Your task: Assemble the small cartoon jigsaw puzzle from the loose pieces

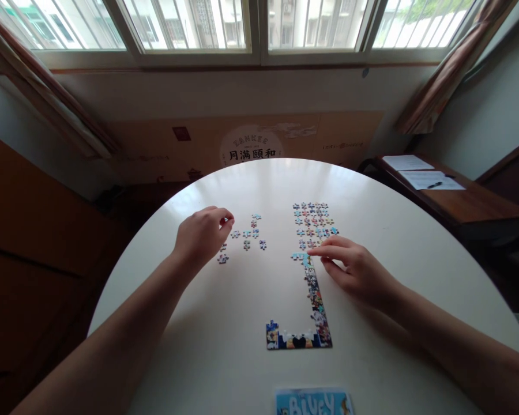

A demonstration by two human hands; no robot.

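While my left grip (203, 233) pinches, contents unclear, my parted right grip (358, 268) touches the border (315, 295); pieces (246, 245) left of it seem light, edge-pinchable.

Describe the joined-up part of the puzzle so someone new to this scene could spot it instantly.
On the round white table, find the blue item lettered BLUEY at the picture's bottom edge. Just beyond it lies the joined puzzle border, an angular hook running up to the right hand. Unlike the small loose pieces nearby, its pieces interlock.
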